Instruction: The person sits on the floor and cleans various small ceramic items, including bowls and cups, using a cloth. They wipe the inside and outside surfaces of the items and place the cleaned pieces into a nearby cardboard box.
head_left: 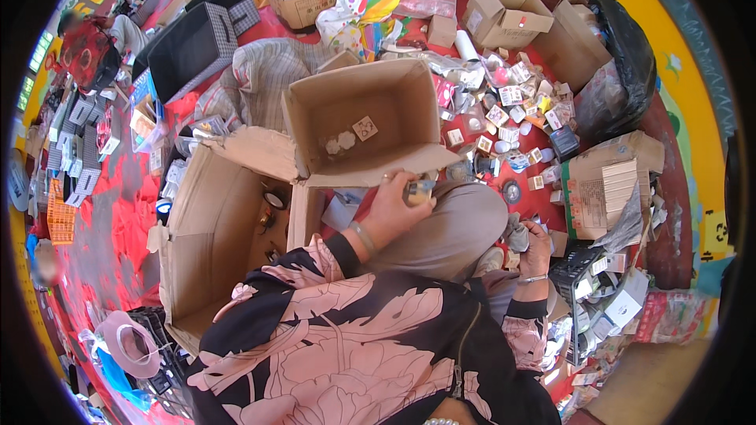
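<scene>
My left hand (394, 212) is closed around a small rounded container (419, 190) with a yellowish and blue surface, held over my bent knee. Its exact kind is not clear. My right hand (537, 250), farther right, pinches a crumpled grey cloth (517, 234). Just beyond my left hand stands an open cardboard box (378, 110), with a small printed white carton (364, 128) and whitish rounded pieces (340, 142) inside. Left of it, a second open cardboard box (185, 244) holds a few dark round things (274, 198), partly in shadow.
Many small cartons and jars (512, 102) lie heaped on the red floor covering at the far right. A black crate (579, 271) of goods stands beside my right hand. Black bins (185, 47) and a striped cloth (272, 75) lie at the far left; another person (87, 51) sits beyond.
</scene>
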{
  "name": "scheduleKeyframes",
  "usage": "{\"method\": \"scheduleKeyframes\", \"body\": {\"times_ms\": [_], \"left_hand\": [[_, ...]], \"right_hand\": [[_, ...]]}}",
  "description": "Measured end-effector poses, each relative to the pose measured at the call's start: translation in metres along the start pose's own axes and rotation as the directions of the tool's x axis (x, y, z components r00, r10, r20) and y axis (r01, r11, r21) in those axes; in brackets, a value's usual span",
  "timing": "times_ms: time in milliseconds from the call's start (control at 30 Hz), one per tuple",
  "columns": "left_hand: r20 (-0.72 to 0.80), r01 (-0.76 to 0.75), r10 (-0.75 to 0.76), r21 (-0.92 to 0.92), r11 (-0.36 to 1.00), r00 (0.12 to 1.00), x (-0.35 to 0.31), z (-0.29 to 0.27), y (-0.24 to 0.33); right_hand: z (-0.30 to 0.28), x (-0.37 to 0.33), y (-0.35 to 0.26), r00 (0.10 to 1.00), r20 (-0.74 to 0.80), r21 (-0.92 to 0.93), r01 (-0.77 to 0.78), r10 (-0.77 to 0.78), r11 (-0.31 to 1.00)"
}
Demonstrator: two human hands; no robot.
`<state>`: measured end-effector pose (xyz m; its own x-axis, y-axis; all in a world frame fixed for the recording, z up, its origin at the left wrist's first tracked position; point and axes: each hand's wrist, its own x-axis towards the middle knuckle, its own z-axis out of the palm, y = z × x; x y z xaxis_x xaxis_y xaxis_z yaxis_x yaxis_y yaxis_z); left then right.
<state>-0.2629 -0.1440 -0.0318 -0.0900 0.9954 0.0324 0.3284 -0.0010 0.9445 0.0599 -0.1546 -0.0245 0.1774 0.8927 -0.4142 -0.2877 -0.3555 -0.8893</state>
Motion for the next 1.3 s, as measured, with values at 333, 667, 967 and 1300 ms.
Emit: {"method": "scheduleKeyframes", "body": {"times_ms": [333,667,967,1300], "left_hand": [[-0.007,-0.120,0.121,0.074,0.990,0.993,0.011,-0.016,-0.009],[-0.268,-0.183,0.100,-0.302,0.936,0.958,0.000,-0.204,0.039],[-0.070,0.699,-0.717,-0.179,0.693,0.693,-0.124,-0.264,-0.160],[0.093,0.558,-0.685,0.507,0.657,0.722,-0.155,-0.203,-0.330]], "right_hand": [[-0.006,0.021,0.017,0.997,-0.021,-0.055,-0.071,0.070,0.996],[-0.004,0.039,0.022,0.990,-0.020,-0.039,-0.143,0.142,0.989],[-0.025,0.026,0.027,0.989,0.037,-0.076,-0.139,0.142,0.987],[-0.038,-0.006,0.022,0.999,-0.044,-0.014,-0.021,0.020,1.000]]}}
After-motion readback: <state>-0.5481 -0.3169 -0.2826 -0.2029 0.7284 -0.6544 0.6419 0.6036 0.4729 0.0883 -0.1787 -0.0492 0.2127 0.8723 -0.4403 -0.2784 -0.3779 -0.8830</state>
